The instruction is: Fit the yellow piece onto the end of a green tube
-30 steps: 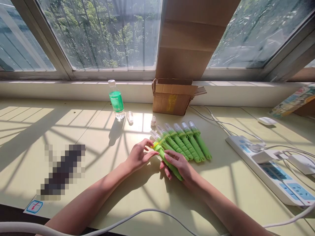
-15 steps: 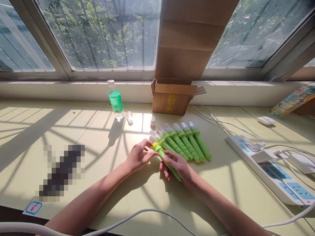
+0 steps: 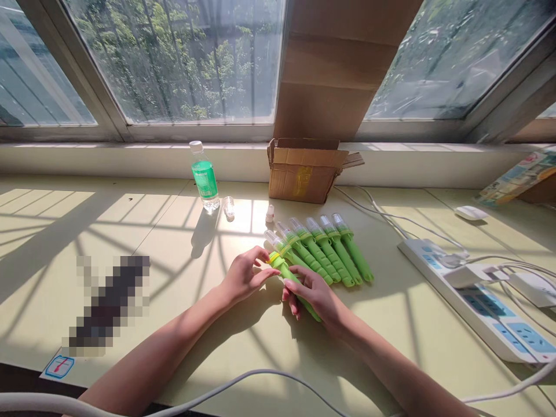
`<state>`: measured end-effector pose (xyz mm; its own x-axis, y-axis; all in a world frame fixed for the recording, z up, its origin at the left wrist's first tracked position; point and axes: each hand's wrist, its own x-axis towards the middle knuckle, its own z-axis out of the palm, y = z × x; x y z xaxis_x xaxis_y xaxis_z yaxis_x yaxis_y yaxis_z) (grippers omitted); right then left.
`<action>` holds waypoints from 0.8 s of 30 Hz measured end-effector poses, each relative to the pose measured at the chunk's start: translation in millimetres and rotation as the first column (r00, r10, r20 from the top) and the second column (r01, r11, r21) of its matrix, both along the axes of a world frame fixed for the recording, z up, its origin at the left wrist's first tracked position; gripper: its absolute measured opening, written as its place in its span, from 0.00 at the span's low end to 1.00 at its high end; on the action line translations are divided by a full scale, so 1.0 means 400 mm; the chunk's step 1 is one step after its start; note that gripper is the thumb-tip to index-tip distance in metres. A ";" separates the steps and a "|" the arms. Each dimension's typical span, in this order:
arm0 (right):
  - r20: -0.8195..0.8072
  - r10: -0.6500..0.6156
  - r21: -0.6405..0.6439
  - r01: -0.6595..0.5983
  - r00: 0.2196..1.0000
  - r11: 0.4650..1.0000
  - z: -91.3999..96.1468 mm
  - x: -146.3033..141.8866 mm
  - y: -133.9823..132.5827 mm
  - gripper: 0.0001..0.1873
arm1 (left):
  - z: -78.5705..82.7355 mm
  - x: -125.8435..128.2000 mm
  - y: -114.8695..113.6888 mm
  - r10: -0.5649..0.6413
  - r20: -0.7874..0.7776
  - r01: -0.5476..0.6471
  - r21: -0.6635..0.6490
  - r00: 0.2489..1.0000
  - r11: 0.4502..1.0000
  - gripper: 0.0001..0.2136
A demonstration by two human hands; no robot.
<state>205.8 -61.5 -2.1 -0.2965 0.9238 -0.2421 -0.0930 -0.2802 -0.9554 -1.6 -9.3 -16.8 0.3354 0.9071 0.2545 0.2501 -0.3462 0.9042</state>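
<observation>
Head view: both my hands are taken up with one green stick [image 3: 284, 268], which lies at a slant just below the centre of the frame, its yellow-rimmed collar towards the upper left and its tail end towards the lower right. My left hand [image 3: 245, 273] has its fingertips and thumb at the collar, pinching it. My right hand [image 3: 320, 291] is wrapped about the body, thumb on the near side and the other fingers curled beneath, with the tail showing past them.

Right of centre, next to the piece I grip, more green sticks [image 3: 334, 258] with clear tops lie side by side on the pale table [image 3: 108, 238]. Above them, near the middle, a small whitish piece [image 3: 270, 214] stands alone, and further left a small clear piece [image 3: 229, 208] sits just beside a bottle [image 3: 204, 178] with a green label and white cap. Upper centre, an open cardboard box [image 3: 299, 176] rests near the window ledge.

At the right of the frame a white power strip [image 3: 497, 324] with blue socket panels carries plugs and cables; a white rounded device [image 3: 471, 214] lies above it. A dark pixelated patch [image 3: 113, 304] fills the left side, with a marked paper tag [image 3: 60, 366] at lower left. A grey cable [image 3: 263, 370] crosses the bottom edge.
</observation>
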 end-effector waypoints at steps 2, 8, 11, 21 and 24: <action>0.007 0.001 -0.001 -0.001 1.000 1.000 0.001 -0.001 -0.002 0.25 | 0.002 0.001 -0.001 -0.001 -0.003 0.001 -0.001 1.000 1.000 0.11; 0.029 -0.023 -0.008 0.023 0.999 1.000 0.012 -0.007 -0.009 0.31 | 0.005 0.003 -0.004 0.009 -0.016 -0.009 0.003 1.000 1.000 0.11; 0.050 -0.023 -0.007 0.023 0.998 1.000 0.013 -0.008 -0.012 0.31 | 0.006 0.003 -0.002 0.018 -0.039 -0.017 0.030 0.999 0.999 0.11; 0.079 0.002 0.027 -0.004 0.997 1.000 0.012 -0.010 -0.011 0.27 | 0.006 0.004 0.000 0.017 -0.043 -0.016 0.026 0.999 1.000 0.12; 0.080 0.001 0.027 -0.004 0.997 1.000 0.013 -0.010 -0.011 0.27 | 0.006 0.004 0.001 0.021 -0.038 -0.020 0.031 0.999 0.999 0.12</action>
<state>201.7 -65.9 3.2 -0.2794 0.9296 -0.2405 -0.0151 -0.2547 -0.9669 0.0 -9.1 -14.5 0.3267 0.9058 0.2697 0.2913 -0.3680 0.8830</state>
